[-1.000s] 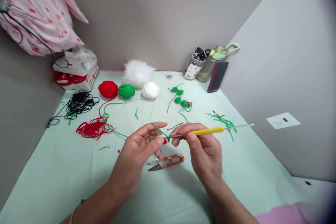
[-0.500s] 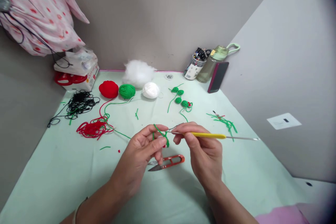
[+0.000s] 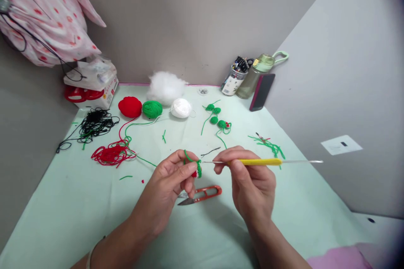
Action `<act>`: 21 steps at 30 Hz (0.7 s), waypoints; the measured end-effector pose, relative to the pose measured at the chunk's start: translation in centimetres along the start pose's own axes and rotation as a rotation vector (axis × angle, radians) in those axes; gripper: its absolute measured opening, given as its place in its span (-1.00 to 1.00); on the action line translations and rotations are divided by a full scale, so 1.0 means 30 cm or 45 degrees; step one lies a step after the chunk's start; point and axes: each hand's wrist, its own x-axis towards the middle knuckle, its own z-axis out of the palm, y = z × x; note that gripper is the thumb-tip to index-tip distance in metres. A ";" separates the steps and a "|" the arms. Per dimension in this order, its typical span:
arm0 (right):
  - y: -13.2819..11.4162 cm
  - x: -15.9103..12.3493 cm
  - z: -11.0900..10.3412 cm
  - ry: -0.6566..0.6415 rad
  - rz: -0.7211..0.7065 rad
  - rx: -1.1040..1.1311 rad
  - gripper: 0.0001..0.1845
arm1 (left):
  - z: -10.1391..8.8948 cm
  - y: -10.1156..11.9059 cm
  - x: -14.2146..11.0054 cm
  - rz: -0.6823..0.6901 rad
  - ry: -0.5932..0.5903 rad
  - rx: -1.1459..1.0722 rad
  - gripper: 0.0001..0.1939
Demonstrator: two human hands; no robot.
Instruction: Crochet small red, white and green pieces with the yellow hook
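Observation:
Pinched between the thumb and fingers of my left hand point(image 3: 172, 180) is a small crochet piece point(image 3: 198, 171) in red, white and green. Green yarn point(image 3: 187, 155) loops over my left index finger and runs back toward the left. My right hand point(image 3: 252, 180) is closed around the yellow handle of a crochet hook point(image 3: 260, 162). The hook's thin tip points left, close to the top edge of the piece; whether it touches a stitch I cannot tell. Below lie orange-handled thread snips point(image 3: 205, 192), their blades partly behind my left fingers.
Red point(image 3: 130, 107), green point(image 3: 152, 109) and white yarn balls point(image 3: 181, 108) sit near white stuffing point(image 3: 166, 87). Tangled black yarn point(image 3: 97, 125) and red yarn point(image 3: 112, 154) lie left. Small green crochet pieces point(image 3: 221, 124), yarn scraps point(image 3: 268, 145), a phone point(image 3: 262, 92) and a bottle point(image 3: 248, 86) are farther right.
The hook has shifted right, its tip drawing away from the crochet piece, and my right hand has moved slightly right with it. More of the piece's green edge shows beside my left thumb.

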 end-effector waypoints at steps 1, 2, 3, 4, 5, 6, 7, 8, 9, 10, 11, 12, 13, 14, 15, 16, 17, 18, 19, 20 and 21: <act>-0.002 -0.002 0.000 -0.017 0.018 0.007 -0.80 | 0.000 0.000 0.000 -0.002 0.000 -0.001 -0.90; -0.003 -0.003 0.000 -0.027 0.034 0.007 -0.81 | 0.001 -0.001 -0.001 -0.003 0.003 -0.002 -0.89; -0.004 -0.004 0.001 -0.032 0.047 0.001 -0.81 | 0.001 -0.001 -0.001 -0.001 0.006 0.000 -0.89; -0.004 -0.005 0.001 -0.033 0.057 -0.004 -0.82 | 0.002 -0.001 -0.001 0.000 0.009 0.004 -0.89; -0.004 -0.006 0.002 -0.030 0.063 -0.009 -0.82 | 0.002 -0.001 -0.001 -0.001 0.011 0.009 -0.89; -0.004 -0.006 0.002 -0.026 0.065 -0.011 -0.82 | 0.002 -0.001 -0.001 0.000 0.015 0.012 -0.90; -0.003 -0.006 0.003 -0.024 0.066 -0.014 -0.81 | 0.003 -0.002 -0.001 -0.002 0.018 0.017 -0.90; -0.002 -0.005 0.003 -0.023 0.063 -0.019 -0.81 | 0.003 -0.002 -0.002 -0.005 0.016 0.021 -0.91; -0.001 -0.005 0.002 -0.025 0.059 -0.024 -0.81 | 0.003 -0.003 -0.002 -0.005 0.015 0.024 -0.91; 0.000 -0.005 0.002 -0.026 0.053 -0.032 -0.80 | 0.003 -0.003 -0.002 -0.007 0.014 0.028 -0.91; 0.000 -0.004 0.002 -0.027 0.049 -0.043 -0.80 | 0.004 -0.004 -0.002 -0.006 0.013 0.031 -0.91; 0.000 -0.004 0.002 -0.027 0.046 -0.056 -0.80 | 0.004 -0.004 -0.001 -0.005 0.013 0.034 -0.91; 0.000 -0.004 0.003 -0.024 0.043 -0.067 -0.80 | 0.005 -0.003 -0.001 -0.003 0.014 0.036 -0.91; 0.000 -0.003 0.004 -0.022 0.040 -0.076 -0.80 | 0.005 -0.003 0.000 0.000 0.019 0.037 -0.91; -0.001 -0.003 0.004 -0.020 0.036 -0.082 -0.80 | 0.006 -0.002 0.000 0.001 0.026 0.038 -0.90; -0.002 -0.003 0.005 -0.019 0.029 -0.086 -0.80 | 0.006 -0.001 0.000 0.003 0.030 0.038 -0.89; -0.003 -0.003 0.006 -0.020 0.021 -0.089 -0.80 | 0.006 0.000 0.000 0.006 0.032 0.037 -0.89; -0.005 -0.003 0.007 -0.022 0.013 -0.094 -0.80 | 0.006 0.001 -0.001 0.007 0.035 0.036 -0.88; -0.007 -0.003 0.007 -0.024 0.003 -0.103 -0.80 | 0.006 0.001 -0.002 0.007 0.036 0.035 -0.88; -0.009 -0.004 0.008 -0.027 -0.006 -0.116 -0.79 | 0.006 0.002 -0.002 0.007 0.036 0.034 -0.88; -0.011 -0.005 0.008 -0.028 -0.017 -0.132 -0.79 | 0.007 0.002 -0.003 0.009 0.035 0.035 -0.88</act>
